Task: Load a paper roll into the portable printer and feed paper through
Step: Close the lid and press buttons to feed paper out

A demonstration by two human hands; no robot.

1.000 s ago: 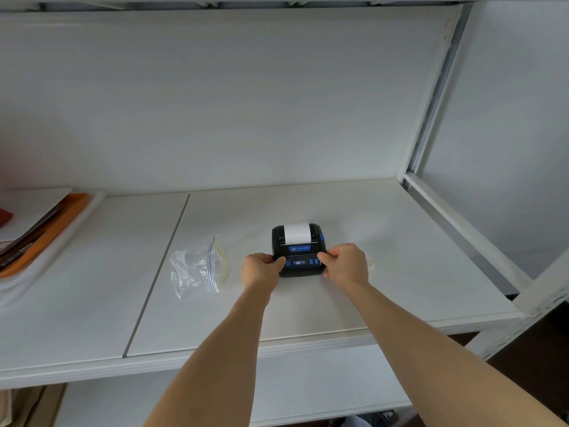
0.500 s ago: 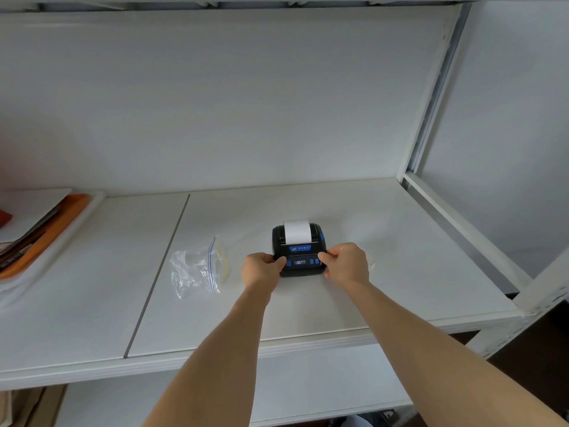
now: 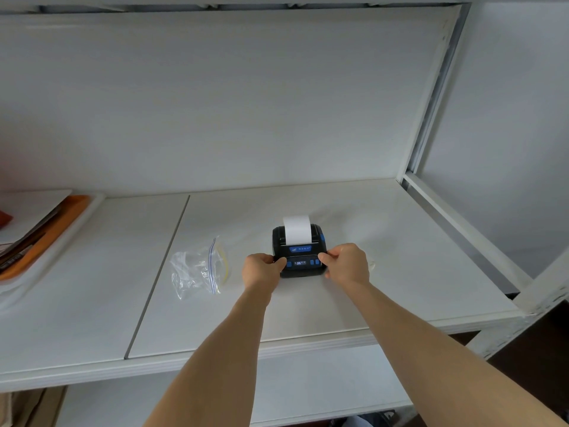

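A small black portable printer (image 3: 300,251) with blue buttons and a lit display sits on the white shelf (image 3: 385,272). A white paper strip (image 3: 297,229) sticks out of its top slot and lies back over the lid. My left hand (image 3: 261,269) grips the printer's front left corner, with the thumb by a blue button. My right hand (image 3: 346,263) grips the front right corner, its thumb pressing near the blue buttons.
An empty clear zip bag (image 3: 198,269) lies left of the printer. An orange tray (image 3: 46,235) with papers sits at the far left. A white metal frame post (image 3: 431,118) and rail (image 3: 462,235) bound the shelf on the right.
The paper strip has come further out of the printer's slot, growing longer toward the back. Both hands stay on the printer's front corners.
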